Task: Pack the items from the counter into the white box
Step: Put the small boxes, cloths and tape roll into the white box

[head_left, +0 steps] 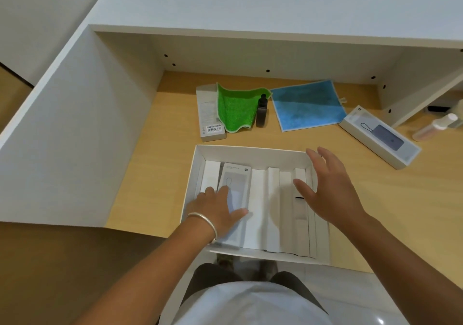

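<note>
White box [250, 154] sits on the wooden worktop [162, 174], left hand [218, 205] pressing a carton [236, 182] inside, right hand [330, 189] spread wide above — green cloth [235, 109], bottle [261, 112], blue cloth [307, 104] beyond.

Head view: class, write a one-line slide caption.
Left hand presses a product box into the white box; right hand hovers open.

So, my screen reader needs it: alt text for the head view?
Left hand presses a product box into the white box; right hand hovers open. Green cloth, blue cloth remain on the counter.
</note>
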Motion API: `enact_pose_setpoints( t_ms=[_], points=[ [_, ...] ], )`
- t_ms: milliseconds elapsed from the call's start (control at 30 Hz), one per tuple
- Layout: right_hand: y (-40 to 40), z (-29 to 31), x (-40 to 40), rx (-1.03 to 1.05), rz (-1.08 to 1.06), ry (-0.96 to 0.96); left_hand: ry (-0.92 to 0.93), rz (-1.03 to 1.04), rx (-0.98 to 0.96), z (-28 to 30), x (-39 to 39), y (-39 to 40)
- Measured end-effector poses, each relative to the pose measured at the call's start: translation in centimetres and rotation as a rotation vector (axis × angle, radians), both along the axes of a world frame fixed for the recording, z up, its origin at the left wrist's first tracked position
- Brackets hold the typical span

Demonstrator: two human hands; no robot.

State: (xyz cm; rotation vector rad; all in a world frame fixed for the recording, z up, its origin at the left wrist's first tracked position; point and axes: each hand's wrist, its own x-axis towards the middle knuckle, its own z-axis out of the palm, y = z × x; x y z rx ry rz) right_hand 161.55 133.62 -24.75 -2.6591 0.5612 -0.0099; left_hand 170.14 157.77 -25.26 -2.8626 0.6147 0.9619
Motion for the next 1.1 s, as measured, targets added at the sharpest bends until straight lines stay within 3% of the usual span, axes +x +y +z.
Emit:
enact_pose_setpoints(
  t_ms=[167, 233, 333, 600, 833, 967, 1100],
  points=[
    [0.7, 0.3, 2.0, -0.022, 0.004, 0.006, -0.294, 0.111, -0.542, 4.8, 5.8, 1.8],
    [1.2, 0.4, 3.0, -0.033, 0.004, -0.001, -0.373, 0.183, -0.636, 5.3, 9.6, 2.3],
    [2.0, 0.5, 4.7, -0.057, -0.007, 0.017, -0.329, 0.258, -0.540, 3.6, 15.6, 2.2],
    [2.4, -0.3, 8.0, -0.093, -0.035, 0.069, 0.076, 0.321, -0.290, -5.6, 23.3, -2.3],
    [2.0, -0.4, 7.1, -0.117, -0.085, 0.110, 0.029, 0.309, -0.178, -8.0, 24.0, -5.7],
    [1.7, 0.2, 6.3, -0.127, -0.094, 0.098, -0.055, 0.351, -0.215, -7.9, 24.2, -5.5],
    [0.5, 0.5, 5.1, -0.106, -0.063, 0.104, 0.000, 0.445, -0.251, -5.8, 23.8, -3.0]
  ],
)
